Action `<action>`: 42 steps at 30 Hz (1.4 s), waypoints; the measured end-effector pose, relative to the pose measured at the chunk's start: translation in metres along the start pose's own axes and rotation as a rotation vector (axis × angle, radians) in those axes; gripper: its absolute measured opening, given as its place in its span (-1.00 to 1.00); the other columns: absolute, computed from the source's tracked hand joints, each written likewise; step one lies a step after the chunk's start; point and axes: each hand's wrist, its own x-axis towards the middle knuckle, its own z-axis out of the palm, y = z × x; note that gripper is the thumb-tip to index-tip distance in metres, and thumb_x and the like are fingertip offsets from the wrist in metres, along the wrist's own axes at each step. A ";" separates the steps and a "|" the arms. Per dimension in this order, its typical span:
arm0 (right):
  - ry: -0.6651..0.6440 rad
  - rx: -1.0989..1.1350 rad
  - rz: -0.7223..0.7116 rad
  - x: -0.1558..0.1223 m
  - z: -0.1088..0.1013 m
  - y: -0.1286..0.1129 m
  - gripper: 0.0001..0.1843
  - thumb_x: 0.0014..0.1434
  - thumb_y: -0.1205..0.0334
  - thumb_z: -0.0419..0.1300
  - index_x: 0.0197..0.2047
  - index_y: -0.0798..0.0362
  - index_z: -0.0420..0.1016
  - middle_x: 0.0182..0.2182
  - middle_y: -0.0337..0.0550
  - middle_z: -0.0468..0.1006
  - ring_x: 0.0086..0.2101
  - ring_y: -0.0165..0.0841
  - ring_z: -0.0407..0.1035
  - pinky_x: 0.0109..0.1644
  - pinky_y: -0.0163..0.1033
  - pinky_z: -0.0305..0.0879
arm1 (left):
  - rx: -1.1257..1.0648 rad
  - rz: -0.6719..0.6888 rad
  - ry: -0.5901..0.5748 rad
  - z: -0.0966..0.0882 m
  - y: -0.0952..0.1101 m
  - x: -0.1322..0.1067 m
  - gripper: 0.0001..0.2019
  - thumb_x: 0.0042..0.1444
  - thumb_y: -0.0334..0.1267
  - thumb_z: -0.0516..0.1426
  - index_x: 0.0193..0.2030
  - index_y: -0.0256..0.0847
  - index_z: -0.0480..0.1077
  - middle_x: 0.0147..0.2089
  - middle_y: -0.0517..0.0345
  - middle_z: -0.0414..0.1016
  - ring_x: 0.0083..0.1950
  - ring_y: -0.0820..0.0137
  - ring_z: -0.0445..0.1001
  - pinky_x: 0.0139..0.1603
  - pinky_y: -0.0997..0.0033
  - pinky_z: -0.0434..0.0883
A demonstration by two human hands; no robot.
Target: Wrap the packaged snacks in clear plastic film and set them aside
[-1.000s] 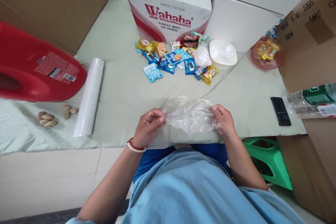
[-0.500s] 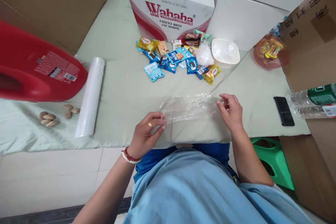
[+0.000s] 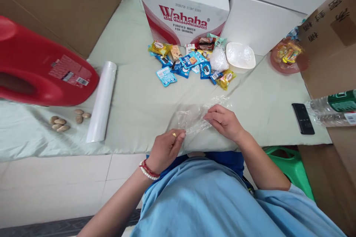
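A crinkled clear plastic bag [image 3: 191,118] lies just above the cloth near the table's front edge. My left hand [image 3: 168,144] pinches its near left corner between thumb and fingers. Further right, my right hand [image 3: 222,120] is closed on the plastic around its middle, and part of the film sticks out beyond the fingers. Past the hands is a pile of wrapped snacks [image 3: 191,61] in blue, yellow and red packets. Beside the pile are a ball of crumpled clear plastic [image 3: 218,59] and a white bowl [image 3: 240,59] with clear plastic inside.
On the left are a white plastic roll [image 3: 102,102], several brown nuts or stones [image 3: 59,123] and a red jug [image 3: 50,70]. A Wahaha carton [image 3: 186,14] stands at the back. To the right sit a pink bowl [image 3: 278,64], a black phone [image 3: 303,118] and clear bottles [image 3: 319,104].
My right hand has moved left from the bag's right end to its middle and closed on it. My left hand has shifted slightly right and nearer. The bag is more bunched up.
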 end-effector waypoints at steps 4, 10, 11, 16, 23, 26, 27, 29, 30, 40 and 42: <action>0.003 0.035 0.003 -0.019 0.008 -0.003 -0.71 0.47 0.18 0.11 -0.05 -0.15 0.71 -0.16 -0.08 0.59 -0.18 -0.29 0.50 -0.12 -0.20 0.46 | 0.143 -0.147 0.260 0.008 -0.005 0.020 -0.72 0.40 -0.06 0.15 0.08 -0.15 0.54 0.12 -0.09 0.59 -0.02 0.21 0.61 -0.03 0.25 0.53; 0.033 0.031 0.009 -0.032 0.014 -0.014 -0.73 0.45 0.19 0.13 -0.05 -0.17 0.70 -0.19 -0.09 0.57 -0.21 -0.28 0.46 -0.12 -0.16 0.47 | 0.279 -0.059 0.019 0.040 -0.017 0.076 -0.80 0.24 -0.08 0.27 -0.21 -0.17 0.53 -0.01 -0.13 0.54 0.24 -0.08 0.43 0.35 -0.17 0.30; 0.051 0.018 0.001 -0.036 0.010 -0.014 -0.73 0.45 0.21 0.14 -0.05 -0.17 0.70 -0.19 -0.09 0.57 -0.21 -0.28 0.45 -0.13 -0.15 0.46 | 0.252 -0.071 -0.021 0.041 -0.018 0.080 -0.81 0.28 -0.13 0.21 -0.31 -0.16 0.48 -0.11 -0.07 0.53 0.12 0.01 0.49 0.26 -0.06 0.37; 0.148 -0.067 0.054 -0.069 -0.009 -0.006 -0.71 0.41 0.31 0.13 -0.03 -0.18 0.68 -0.16 -0.09 0.58 -0.21 -0.27 0.45 -0.16 -0.13 0.46 | 0.069 -0.323 0.127 0.016 -0.025 0.072 -0.70 0.38 -0.07 0.04 -0.37 -0.11 0.33 -0.49 0.23 0.31 -0.43 0.33 0.36 -0.30 0.34 0.26; 0.108 -0.063 0.204 -0.112 0.001 0.015 -0.69 0.25 0.43 0.13 -0.14 -0.10 0.64 -0.08 -0.07 0.62 -0.12 -0.18 0.46 -0.03 0.01 0.46 | -0.034 -0.640 0.279 0.003 -0.025 0.013 -0.69 0.31 0.04 0.09 -0.31 -0.12 0.45 -0.54 0.29 0.39 -0.48 0.38 0.34 -0.38 0.38 0.23; 0.178 -0.019 0.293 -0.101 0.002 0.012 -0.70 0.24 0.32 0.18 0.00 -0.09 0.59 0.19 0.00 0.51 0.15 -0.04 0.39 0.23 0.20 0.37 | -0.010 -0.660 0.271 0.009 -0.018 0.000 -0.69 0.31 0.06 0.09 -0.23 -0.12 0.47 -0.54 0.28 0.41 -0.48 0.36 0.37 -0.39 0.38 0.25; 0.181 -0.015 0.303 -0.093 0.002 0.009 -0.62 0.25 0.25 0.24 0.14 -0.10 0.54 0.28 0.03 0.43 0.24 0.00 0.32 0.31 0.24 0.31 | 0.001 -0.655 0.266 0.011 -0.015 -0.002 -0.69 0.31 0.06 0.09 -0.20 -0.12 0.47 -0.54 0.28 0.40 -0.48 0.35 0.38 -0.38 0.38 0.27; 0.138 -0.015 0.271 -0.073 0.005 0.005 -0.31 0.22 0.07 0.36 0.38 -0.11 0.36 0.40 0.08 0.32 0.35 0.06 0.20 0.41 0.27 0.20 | 0.027 -0.650 0.226 0.013 -0.012 -0.005 -0.67 0.31 0.09 0.09 -0.12 -0.12 0.47 -0.54 0.29 0.37 -0.49 0.33 0.39 -0.39 0.37 0.29; 0.117 -0.013 0.245 -0.062 0.009 0.003 -0.22 0.21 0.00 0.40 0.43 -0.11 0.30 0.41 0.09 0.32 0.36 0.06 0.19 0.43 0.26 0.19 | 0.049 -0.644 0.198 0.014 -0.011 -0.006 -0.65 0.32 0.10 0.09 -0.05 -0.13 0.46 -0.53 0.29 0.36 -0.49 0.31 0.40 -0.39 0.36 0.31; 0.221 0.108 0.170 0.008 0.039 -0.017 -0.73 0.50 0.11 0.12 -0.07 -0.03 0.64 -0.28 -0.11 0.56 -0.19 -0.26 0.46 -0.05 -0.14 0.41 | 0.467 -0.160 0.305 -0.003 0.020 0.021 -0.08 0.21 0.30 0.22 0.47 -0.37 0.15 0.41 -0.46 0.28 0.58 -0.25 0.06 0.53 -0.32 0.07; 0.185 0.153 0.150 0.010 0.037 -0.018 -0.73 0.49 0.10 0.12 -0.10 -0.03 0.65 -0.29 -0.12 0.56 -0.22 -0.28 0.46 -0.08 -0.16 0.39 | 0.360 -0.214 0.267 0.000 0.013 0.042 -0.22 0.21 0.25 0.22 0.36 -0.32 0.30 0.28 -0.35 0.45 0.43 -0.16 0.32 0.44 -0.20 0.25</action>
